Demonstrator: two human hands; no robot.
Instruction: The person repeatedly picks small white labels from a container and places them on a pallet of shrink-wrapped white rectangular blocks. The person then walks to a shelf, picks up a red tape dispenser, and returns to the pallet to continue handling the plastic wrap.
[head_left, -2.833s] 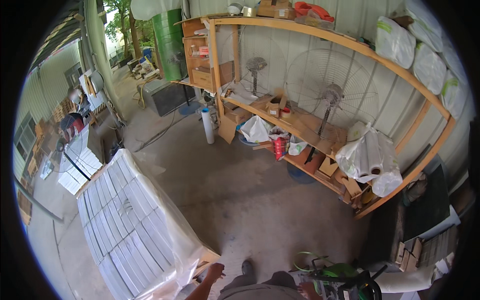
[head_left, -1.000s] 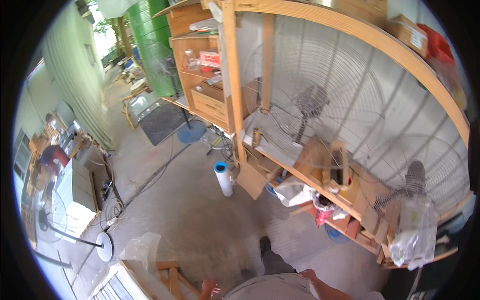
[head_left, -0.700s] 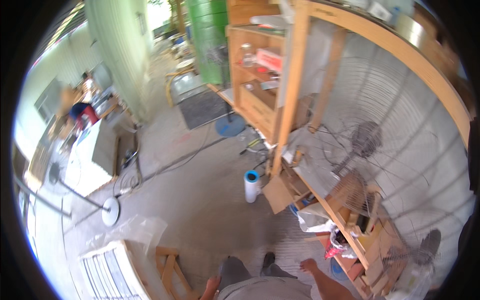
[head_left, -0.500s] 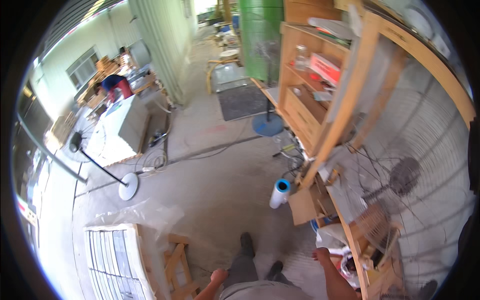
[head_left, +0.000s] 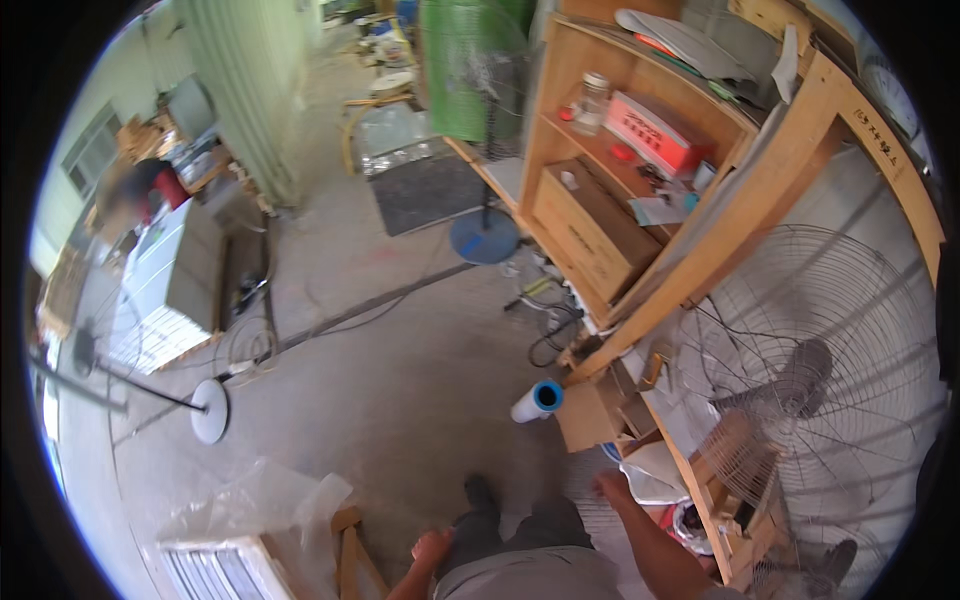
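My left hand point(head_left: 432, 548) hangs beside my left thigh, its fingers curled in with nothing visible in them. It is nearest to a wooden trestle-like frame point(head_left: 347, 560) at the lower left. Held out from my right side, my right hand point(head_left: 611, 487) has loosely bent fingers, slightly blurred, and no object shows in it. Just right of that hand is a white plastic bag point(head_left: 655, 476) by the shelf's lower end. Ahead of the hand, a white roll with a blue-rimmed core point(head_left: 537, 401) stands tilted in view on the floor, beside an opened cardboard box point(head_left: 588, 417).
A wooden shelf unit point(head_left: 598, 275) holds a glass jar point(head_left: 592, 104) and a red-and-white box point(head_left: 655, 134). A wire-caged fan point(head_left: 800, 380) is at right. Plastic sheeting point(head_left: 255, 505) covers a stack at lower left. A pole stand's round base point(head_left: 210, 412) and cables lie ahead; another person point(head_left: 158, 185) bends far left.
The view has swung right and forward; the shelf and roll sit further left and larger. My right hand has shifted inward toward my body. The far person has moved toward the picture's left edge.
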